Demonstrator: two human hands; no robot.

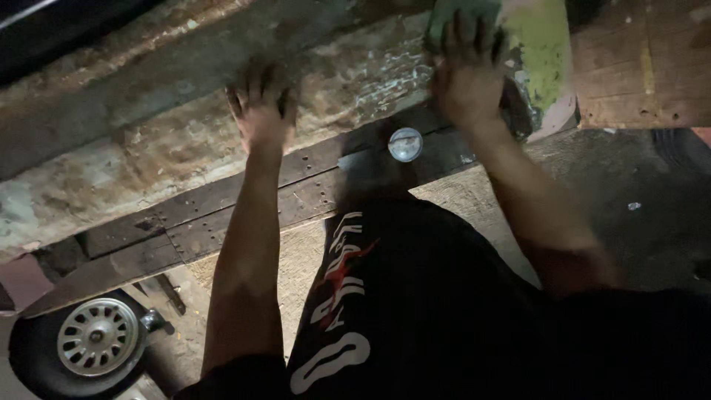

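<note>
A: Starting at the left, what do we have?

B: A small wheel (96, 337) with a pale hub sits low in the corner, partly cut off by the edge. Above it runs the beam (148, 141), a long, rough, weathered slab crossing the view on a slant, lying on a dark studded plank (222, 215).

A: And our hands?

B: Our left hand (261, 107) lies flat on the beam, fingers (248, 85) spread and released, gripping nothing. Our right hand (466, 78) is further along, its fingers curled over a green pad (452, 18) pressed against the beam's far end, where a yellow-green patch (544, 52) shows.

A: How do we judge the beam will handle?

B: Heavy and stiff, we think, with a gritty, flaking face, so not slippery but rough on the skin. We would take it by the long edges or from under an end. The pad looks soft and light, easy to pinch.

A: What can't we make out?

B: Both hands are blurred. The pad is cut by the top edge, so its shape is unclear. A small round shiny thing (405, 144) sits on the plank; we cannot tell what it is. The floor at right is dark.
</note>
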